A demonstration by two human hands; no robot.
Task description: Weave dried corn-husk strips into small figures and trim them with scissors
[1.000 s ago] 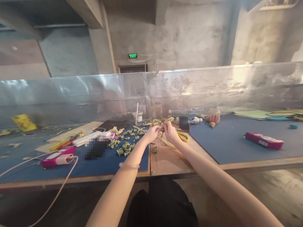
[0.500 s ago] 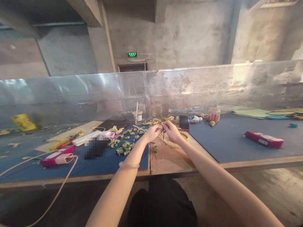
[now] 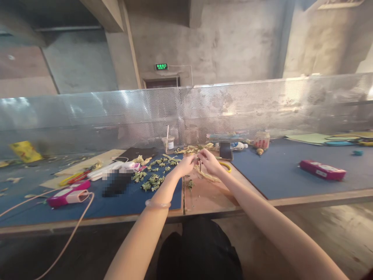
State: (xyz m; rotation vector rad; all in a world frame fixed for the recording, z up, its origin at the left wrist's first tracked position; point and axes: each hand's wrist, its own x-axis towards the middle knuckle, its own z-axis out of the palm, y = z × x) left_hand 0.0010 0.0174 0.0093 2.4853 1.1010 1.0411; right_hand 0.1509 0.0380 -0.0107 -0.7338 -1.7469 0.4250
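Over the bare wooden strip of the bench, my left hand [image 3: 185, 165] and my right hand [image 3: 210, 161] meet at the fingertips, both closed in a pinch. A thin dark strip [image 3: 199, 167] hangs down between them from the right fingers; what else they pinch is too small to make out. Below the hands lies one small green knotted piece [image 3: 190, 184]. Left of my left wrist is a heap of similar green knotted pieces [image 3: 153, 182] on the blue mat. Pale yellowish strips [image 3: 210, 177] lie under my right hand, beside a yellow ring-shaped handle [image 3: 226, 167].
Phone-like dark objects stand at the back [image 3: 226, 151] and lie left [image 3: 118, 183], partly pixelated. A plastic cup [image 3: 169, 144], a bottle [image 3: 239, 146] and a jar [image 3: 261, 140] line the perforated metal screen [image 3: 233, 105]. Magenta boxes lie left [image 3: 68, 194] and right [image 3: 323, 170].
The whole view has shifted slightly. My hands stay together at the same spot, fingertips still pinched, with only a slight movement of the fingers.
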